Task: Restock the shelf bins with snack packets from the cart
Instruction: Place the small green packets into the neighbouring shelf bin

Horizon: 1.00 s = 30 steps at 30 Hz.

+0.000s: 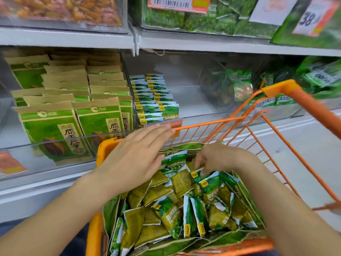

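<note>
An orange wire cart [287, 145] stands against the shelf, holding an opened green bag full of several small green snack packets [177, 206]. My left hand [136, 159] hovers flat over the cart's far left corner, fingers straight, holding nothing. My right hand [214, 159] reaches down into the pile, its fingers curled around the top of a packet [197, 175]. In the clear shelf bin [193, 100] behind the cart, a row of the same small green packets [155, 97] stands at its left side.
Large green and brown sunflower seed bags [60, 115] fill the bin to the left behind a clear front lip. Green packaged goods [234, 85] sit at the bin's right. An upper shelf with price tags [177, 4] overhangs. Grey floor lies to the right of the cart.
</note>
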### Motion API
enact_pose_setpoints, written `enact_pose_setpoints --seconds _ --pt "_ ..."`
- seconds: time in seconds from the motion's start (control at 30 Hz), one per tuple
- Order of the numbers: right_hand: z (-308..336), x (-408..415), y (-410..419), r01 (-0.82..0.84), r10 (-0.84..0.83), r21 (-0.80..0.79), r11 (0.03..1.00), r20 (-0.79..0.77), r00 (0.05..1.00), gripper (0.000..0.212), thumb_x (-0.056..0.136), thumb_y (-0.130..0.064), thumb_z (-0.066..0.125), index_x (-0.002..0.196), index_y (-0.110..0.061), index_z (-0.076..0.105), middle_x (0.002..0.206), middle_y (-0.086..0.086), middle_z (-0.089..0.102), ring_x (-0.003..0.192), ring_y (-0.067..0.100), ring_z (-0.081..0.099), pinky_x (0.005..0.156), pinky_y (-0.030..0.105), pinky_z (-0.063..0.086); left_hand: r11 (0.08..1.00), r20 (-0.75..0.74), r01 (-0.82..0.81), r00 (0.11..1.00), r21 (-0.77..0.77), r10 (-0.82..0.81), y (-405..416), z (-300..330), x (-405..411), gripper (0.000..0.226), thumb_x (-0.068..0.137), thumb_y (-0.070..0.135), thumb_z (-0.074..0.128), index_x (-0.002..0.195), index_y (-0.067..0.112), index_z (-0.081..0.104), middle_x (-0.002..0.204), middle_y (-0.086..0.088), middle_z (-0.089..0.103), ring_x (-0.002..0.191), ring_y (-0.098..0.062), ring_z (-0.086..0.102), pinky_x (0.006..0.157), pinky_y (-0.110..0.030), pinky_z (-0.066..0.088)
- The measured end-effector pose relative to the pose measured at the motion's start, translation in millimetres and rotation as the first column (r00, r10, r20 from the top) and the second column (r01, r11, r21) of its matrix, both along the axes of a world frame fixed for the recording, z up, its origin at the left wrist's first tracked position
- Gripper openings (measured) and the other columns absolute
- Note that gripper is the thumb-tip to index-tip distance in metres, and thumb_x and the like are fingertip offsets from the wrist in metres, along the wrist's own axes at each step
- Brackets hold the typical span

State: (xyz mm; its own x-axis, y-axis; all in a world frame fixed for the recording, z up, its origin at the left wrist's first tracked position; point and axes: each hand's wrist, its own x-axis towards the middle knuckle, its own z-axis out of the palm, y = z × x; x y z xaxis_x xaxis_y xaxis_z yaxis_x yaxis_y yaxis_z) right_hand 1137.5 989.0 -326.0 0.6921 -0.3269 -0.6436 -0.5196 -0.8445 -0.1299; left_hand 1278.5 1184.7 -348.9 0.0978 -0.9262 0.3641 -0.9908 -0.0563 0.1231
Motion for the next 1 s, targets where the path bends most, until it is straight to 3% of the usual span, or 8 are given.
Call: enact_pose_setpoints --seconds 0.2,0.33,0.53,0.6,0.67,0.77,0.87,1.0 --pt "3 -4 -1 0.032 -0.079 0.166 0.986 0.285 0.955 0.005 0.085 -0.021 0.071 0.083 -0.025 0.068 0.077 -0.011 0.066 0.071 0.002 0.057 0.069 0.023 0.041 0.999 -0.269 -0.040 0.962 0.030 0.046 0 5 -9 0.057 0.098 0.037 0.048 0.150 0.031 0.026 0.143 0.013 0.045 0.130 -0.004 0.043 0.109 -0.023 0.030" --pt "17 1 10 0.025 -0.348 0.500 0.866 0.566 0.747 0.011 0.087 -0.018 0.069 0.078 -0.023 0.064 0.064 -0.001 0.057 0.057 0.005 0.045 0.056 0.020 0.034 0.980 -0.842 -0.158 0.508 0.119 0.184 -9 10 -16 0.048 0.079 0.050 0.068 0.122 0.032 0.058 0.105 0.016 0.070 0.092 0.006 0.065 0.085 -0.019 0.052" --pt "22 6 22 0.001 -0.484 0.599 0.801 0.645 0.591 0.008 0.080 -0.026 0.073 0.082 -0.019 0.069 0.072 -0.002 0.066 0.067 0.005 0.059 0.065 0.021 0.046 0.969 -0.965 -0.210 0.199 0.129 0.172 -17 15 -17 0.031 0.078 0.025 0.074 0.102 0.006 0.068 0.077 0.002 0.074 0.071 -0.001 0.068 0.058 -0.020 0.055" --pt "23 4 21 0.006 -0.506 0.643 0.766 0.596 0.623 0.024 0.073 -0.033 0.073 0.089 -0.015 0.068 0.076 -0.005 0.070 0.065 0.003 0.060 0.064 0.022 0.049 0.955 -0.959 -0.288 0.242 0.072 0.145 -17 16 -17 0.027 0.079 0.022 0.074 0.102 0.008 0.067 0.077 0.003 0.072 0.066 0.002 0.066 0.059 -0.014 0.053" --pt "24 3 23 -0.015 -0.471 0.622 0.783 0.608 0.640 0.019 0.076 -0.027 0.074 0.090 -0.015 0.068 0.079 -0.007 0.071 0.065 0.002 0.061 0.059 0.019 0.049 0.949 -0.847 -0.314 0.516 -0.044 0.131 -13 15 -16 0.024 0.084 0.029 0.072 0.102 0.014 0.069 0.082 0.008 0.070 0.072 0.003 0.067 0.065 -0.010 0.050" --pt "23 6 21 0.019 -0.498 0.556 0.831 0.728 0.471 0.010 0.082 -0.012 0.073 0.081 -0.021 0.069 0.076 -0.010 0.068 0.070 0.002 0.061 0.058 0.019 0.050 0.968 -0.139 -0.143 0.983 -0.205 0.116 -10 6 -2 0.039 0.095 0.042 0.049 0.114 0.012 0.065 0.104 0.000 0.071 0.100 -0.015 0.065 0.089 -0.024 0.047" --pt "33 17 14 0.169 -0.406 0.372 0.913 0.871 0.276 0.004 0.085 -0.018 0.071 0.086 -0.021 0.070 0.080 -0.011 0.066 0.081 0.008 0.062 0.073 0.029 0.051 0.992 0.120 -0.119 0.985 -0.048 0.124 -12 -6 11 0.054 0.092 0.042 0.053 0.135 0.008 0.051 0.137 -0.012 0.055 0.127 -0.028 0.050 0.113 -0.039 0.030" --pt "57 54 -8 0.323 -0.101 -0.060 0.945 0.882 0.460 0.024 0.090 -0.027 0.066 0.109 -0.014 0.070 0.096 -0.004 0.064 0.091 0.014 0.056 0.075 0.021 0.034 0.992 0.243 -0.120 0.964 0.038 0.107 -19 -12 13 0.060 0.085 0.032 0.062 0.137 0.005 0.051 0.138 -0.020 0.051 0.126 -0.035 0.052 0.111 -0.049 0.032"
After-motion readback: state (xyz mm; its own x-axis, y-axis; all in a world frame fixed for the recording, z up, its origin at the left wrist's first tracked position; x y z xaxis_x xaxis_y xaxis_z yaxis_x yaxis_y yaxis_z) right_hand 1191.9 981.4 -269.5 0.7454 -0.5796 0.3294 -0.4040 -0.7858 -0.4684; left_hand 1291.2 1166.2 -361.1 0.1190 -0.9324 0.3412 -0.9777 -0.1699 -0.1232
